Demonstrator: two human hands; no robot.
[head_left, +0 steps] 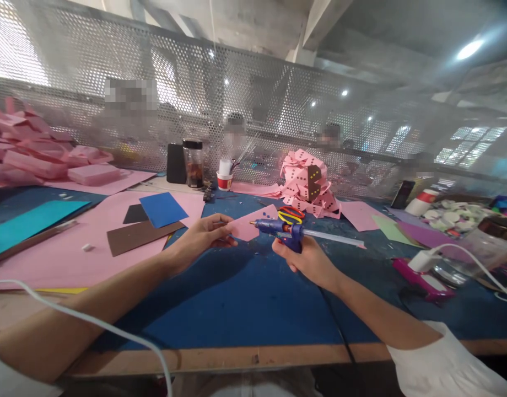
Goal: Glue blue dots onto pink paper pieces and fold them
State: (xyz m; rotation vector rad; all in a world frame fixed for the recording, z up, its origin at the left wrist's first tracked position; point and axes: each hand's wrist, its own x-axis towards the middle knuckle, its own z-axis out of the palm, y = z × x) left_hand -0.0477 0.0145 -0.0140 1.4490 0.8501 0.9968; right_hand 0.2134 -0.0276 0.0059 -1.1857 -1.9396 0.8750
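My right hand [309, 258] is closed round the grip of a blue hot glue gun [278, 228], whose nozzle points left. A long translucent glue stick [334, 237] sticks out of its back end. In the fingers of my left hand [208, 236] is the edge of a pink sheet piece [247, 225] with small dark holes or dots near its far edge. The nozzle tip is over this piece; whether it touches cannot be made out. Just behind the gun lie yellow and red oval rings [290, 215].
Pink dotted pieces [305, 182] are piled at the back. Coloured sheets [162, 209] lie left, with pink box shapes [42, 149] behind. A jar [193, 164] and paper cup [224, 179] stand by the mesh screen [257, 105]. Right is a magenta power strip [422, 278]; a white cable [92, 320] crosses my left arm.
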